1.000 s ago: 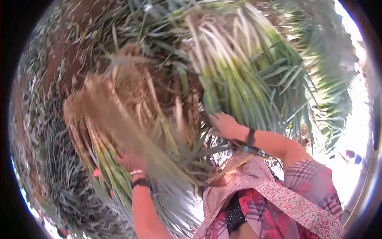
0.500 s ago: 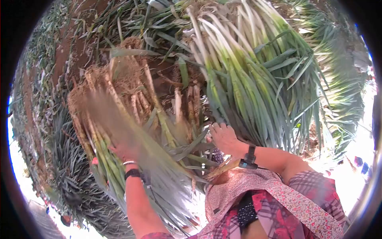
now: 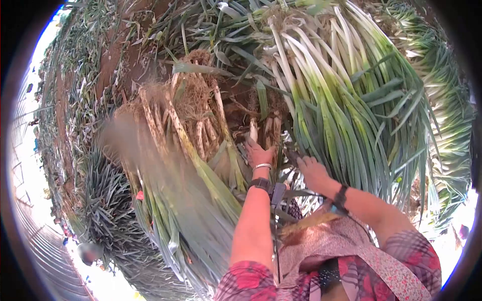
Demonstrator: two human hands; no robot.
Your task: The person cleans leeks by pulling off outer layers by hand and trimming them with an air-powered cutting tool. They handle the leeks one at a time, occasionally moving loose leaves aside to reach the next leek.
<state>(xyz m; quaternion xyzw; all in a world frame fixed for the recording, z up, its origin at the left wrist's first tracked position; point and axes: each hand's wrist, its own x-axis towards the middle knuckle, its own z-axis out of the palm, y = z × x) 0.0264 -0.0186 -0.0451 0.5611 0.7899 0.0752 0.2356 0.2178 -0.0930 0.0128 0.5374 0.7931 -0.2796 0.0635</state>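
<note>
Two hands of mine now sit near each other, slightly apart. A second ago my left hand (image 3: 260, 153) was off to the left, among the leaves of the soil-brown bundle (image 3: 201, 166); it has come away from there and is at the near end of a pale stalk (image 3: 253, 129), straight ahead in the gap. Its fingers reach to that stalk, but I cannot tell whether they are closed on it, because the back of the hand hides the inside. A few browner stalks (image 3: 274, 126) lie just beyond those fingers, a little to their right.

My right hand (image 3: 318, 176) has hardly changed its place. It stays palm down at the near edge of the clean green onions (image 3: 341, 108), fingers slightly bent, and I cannot tell whether the tips pinch any leaf. Those onions spread ahead and to the right of it, white ends farthest off, as before.

So, as I judge it, the work has passed from the bundle to the few stalks between the heaps, with both hands about that gap. The soil-brown bundle lies left of my left hand, its roots still shaggy, nothing of mine holding it.
</note>
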